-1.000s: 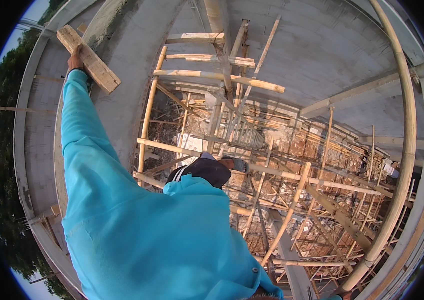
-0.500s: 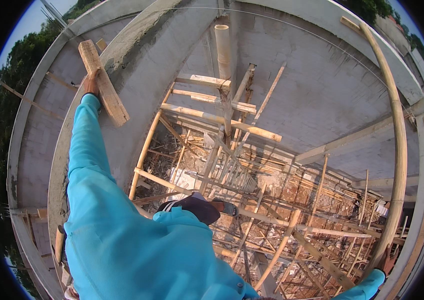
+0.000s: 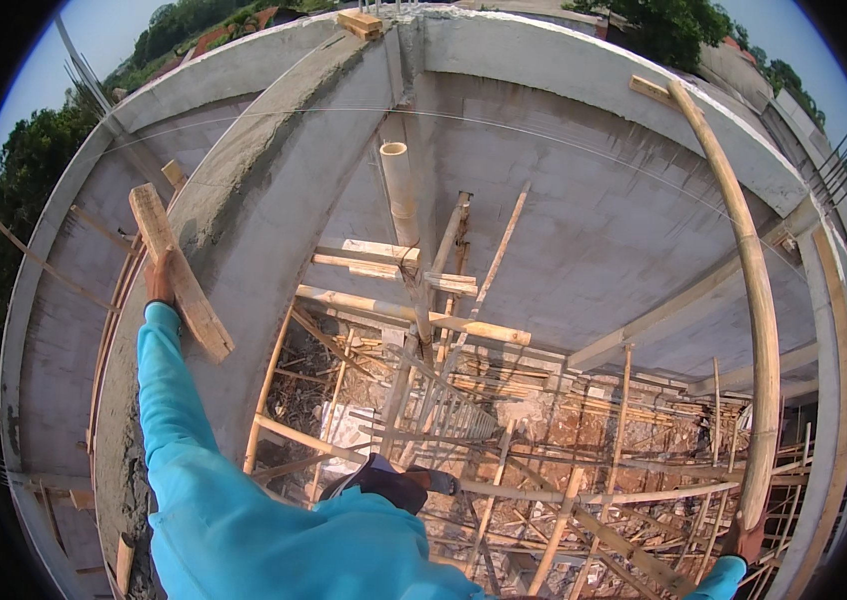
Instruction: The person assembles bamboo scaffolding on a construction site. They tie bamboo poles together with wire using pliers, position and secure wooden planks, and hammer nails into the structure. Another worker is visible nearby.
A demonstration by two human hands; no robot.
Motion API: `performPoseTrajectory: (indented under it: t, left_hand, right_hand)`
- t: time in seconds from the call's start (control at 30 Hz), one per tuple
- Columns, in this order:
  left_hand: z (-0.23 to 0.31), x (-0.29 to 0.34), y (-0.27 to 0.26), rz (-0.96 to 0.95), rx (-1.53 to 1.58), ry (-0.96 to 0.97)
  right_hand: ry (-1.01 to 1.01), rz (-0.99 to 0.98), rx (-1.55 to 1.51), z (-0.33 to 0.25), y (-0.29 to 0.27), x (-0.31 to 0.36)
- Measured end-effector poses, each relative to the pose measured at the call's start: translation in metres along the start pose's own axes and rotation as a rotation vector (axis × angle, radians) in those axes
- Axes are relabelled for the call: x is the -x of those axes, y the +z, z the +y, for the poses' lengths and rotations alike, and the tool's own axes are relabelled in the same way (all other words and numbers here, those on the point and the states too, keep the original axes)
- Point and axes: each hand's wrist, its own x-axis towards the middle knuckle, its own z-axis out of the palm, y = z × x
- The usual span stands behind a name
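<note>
My left hand [image 3: 160, 280] is closed on a short wooden board [image 3: 182, 282], which lies slantwise across the edge of a concrete beam [image 3: 234, 190] with rough, grey mortar along its top. The left arm is stretched forward in a light blue sleeve. At the lower right, my right hand [image 3: 744, 542] grips the near part of a long, curved bamboo pole [image 3: 756, 300]; some of its fingers are hidden. The pole's far part reaches up to the concrete beam at the back right. Below me, one sandaled foot [image 3: 438, 481] stands on a horizontal bamboo pole [image 3: 524, 492].
An upright bamboo post [image 3: 399, 195] with crosspieces stands ahead. A thin string [image 3: 504, 122] stretches across the far side. Deep below lies ground with debris [image 3: 544, 420] and more bamboo scaffolding. A small wood block [image 3: 360, 24] sits atop the far corner.
My view has tilted up, so the scene sits lower and the far corner shows. Both hands keep their holds on the board and the pole; my right hand shows more fully.
</note>
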Motion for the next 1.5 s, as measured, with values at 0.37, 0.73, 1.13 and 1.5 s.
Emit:
performPoseTrajectory:
  t: [0.37, 0.73, 1.13, 1.5]
  left_hand:
    - [0.002, 0.014, 0.000, 0.014, 0.042, -0.028]
    - [-0.003, 0.013, -0.005, -0.179, 0.214, -0.018]
    - [0.024, 0.017, 0.101, 0.088, 0.128, -0.010]
    - [0.129, 0.091, 0.215, -0.162, 0.304, 0.182]
  right_hand:
    - [0.031, 0.066, 0.168, -0.047, -0.012, 0.021]
    - [0.173, 0.020, 0.231, -0.102, -0.045, 0.041]
    - [0.227, -0.112, 0.108, -0.112, -0.065, 0.045]
    - [0.155, -0.089, 0.047, -0.099, -0.059, 0.045]
